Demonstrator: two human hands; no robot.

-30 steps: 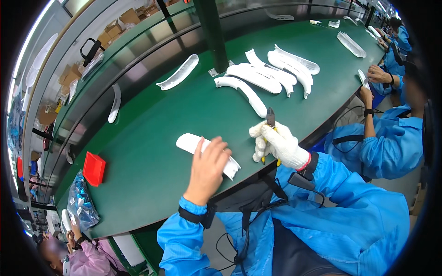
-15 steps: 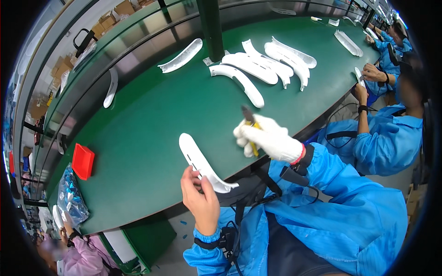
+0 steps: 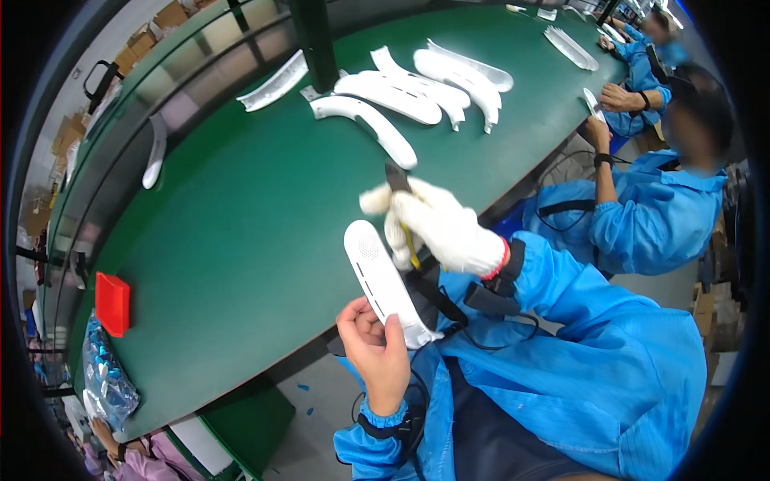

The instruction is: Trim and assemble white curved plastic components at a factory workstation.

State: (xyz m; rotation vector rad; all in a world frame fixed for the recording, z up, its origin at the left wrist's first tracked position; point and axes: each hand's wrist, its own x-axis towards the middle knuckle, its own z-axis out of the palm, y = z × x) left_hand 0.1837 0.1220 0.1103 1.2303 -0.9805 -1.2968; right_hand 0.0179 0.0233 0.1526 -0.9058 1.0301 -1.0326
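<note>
A long white plastic shell (image 3: 383, 284) with slots along its length and a dotted patch of small holes at one end is gripped by my left hand (image 3: 374, 353), thumb on its face and fingers along its edge. My right hand (image 3: 441, 222), in a white knit glove with a red cuff, is wrapped round yellow-handled cutting pliers (image 3: 399, 180). The dark jaws point up and away from me. The gloved hand is just beside the shell's upper end; the pliers' jaws are apart from the shell. Part of the handles is hidden by the glove.
Several similar white shells (image 3: 389, 94) lie on the green table (image 3: 233, 264) farther off. At the left stand a red bin (image 3: 112, 305) and a clear plastic bag (image 3: 107, 377) with blue bits. A dark green post (image 3: 313, 48) rises at the far edge. Co-workers (image 3: 634, 200) sit at right.
My left hand has moved right and slightly down, turning the shell's face more toward me. The right hand with the pliers has shifted left and up, closer to the shell. The whole view has shifted.
</note>
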